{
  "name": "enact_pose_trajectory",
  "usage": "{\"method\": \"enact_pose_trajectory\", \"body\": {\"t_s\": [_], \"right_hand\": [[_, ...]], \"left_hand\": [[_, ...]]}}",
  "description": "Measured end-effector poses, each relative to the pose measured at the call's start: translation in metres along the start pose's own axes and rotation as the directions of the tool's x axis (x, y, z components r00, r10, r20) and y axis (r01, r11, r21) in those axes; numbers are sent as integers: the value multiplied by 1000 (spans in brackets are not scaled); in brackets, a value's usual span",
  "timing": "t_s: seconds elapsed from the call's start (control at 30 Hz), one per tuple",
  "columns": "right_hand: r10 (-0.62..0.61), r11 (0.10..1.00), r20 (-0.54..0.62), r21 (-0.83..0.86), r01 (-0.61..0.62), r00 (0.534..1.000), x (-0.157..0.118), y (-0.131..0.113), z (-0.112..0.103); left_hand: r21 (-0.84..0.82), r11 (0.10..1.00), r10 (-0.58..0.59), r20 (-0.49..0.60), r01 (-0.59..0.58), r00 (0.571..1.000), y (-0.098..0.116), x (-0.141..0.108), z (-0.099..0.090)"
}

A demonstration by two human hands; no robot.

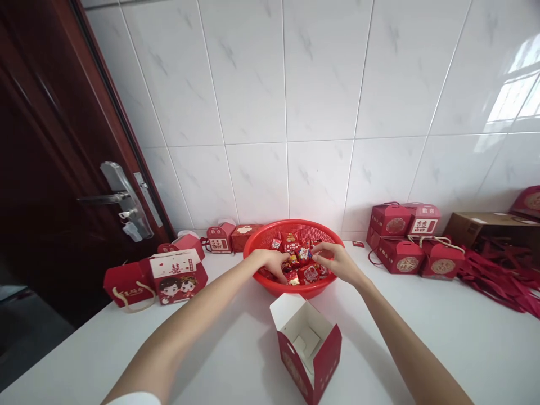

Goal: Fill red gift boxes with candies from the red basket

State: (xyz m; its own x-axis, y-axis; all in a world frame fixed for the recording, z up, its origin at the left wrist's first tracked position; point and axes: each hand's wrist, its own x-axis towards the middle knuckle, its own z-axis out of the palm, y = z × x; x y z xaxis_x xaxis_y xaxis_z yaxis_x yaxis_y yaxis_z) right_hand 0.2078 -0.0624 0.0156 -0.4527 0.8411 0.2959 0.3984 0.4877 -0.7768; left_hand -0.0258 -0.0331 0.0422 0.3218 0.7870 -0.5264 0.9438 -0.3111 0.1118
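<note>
Left hand [274, 263] is reaching into the red basket [314, 290], palm down, fingers partly curled and spread over wrapped candies [312, 273]; fingertips are touching the candies, but cannot tell if any piece is being gripped. Right hand [335, 261] is hovering over the basket's right side, thumb and index finger held close together in a loose pinch, beside a blue-and-white wrapper [304, 253]; cannot tell if it is holding anything.

Left forearm is stretching in diagonally from lower left, white sleeve edge [134, 399] showing at the bottom. Right forearm is coming in from lower right, bare. Both hands are working inside the basket's rim, a small gap between them.

Basket is round, perforated, sitting on the white table [236, 343] near the tiled wall [320, 112]; it is holding mostly red wrapped candies. Open box [310, 349] is standing just in front of the basket, between the forearms, flaps up, white interior showing nothing inside.

Closed red gift boxes are sitting both sides: left group [177, 278] nearer the door [54, 140], some with rope handles; right group [396, 256] partly stacked. Red ribbons [500, 281] are lying at far right, by a brown cardboard box [485, 225].
</note>
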Motion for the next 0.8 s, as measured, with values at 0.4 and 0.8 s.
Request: {"method": "enact_pose_trajectory", "body": {"t_s": [0.4, 0.8], "right_hand": [[10, 999, -21, -38, -11, 1000, 13, 19, 8], [40, 987, -44, 158, -32, 998, 12, 21, 7]], "left_hand": [[-70, 998, -24, -203, 10, 979, -5, 33, 8], [-469, 860, -33, -446, -203, 894, -34, 33, 11]]}}
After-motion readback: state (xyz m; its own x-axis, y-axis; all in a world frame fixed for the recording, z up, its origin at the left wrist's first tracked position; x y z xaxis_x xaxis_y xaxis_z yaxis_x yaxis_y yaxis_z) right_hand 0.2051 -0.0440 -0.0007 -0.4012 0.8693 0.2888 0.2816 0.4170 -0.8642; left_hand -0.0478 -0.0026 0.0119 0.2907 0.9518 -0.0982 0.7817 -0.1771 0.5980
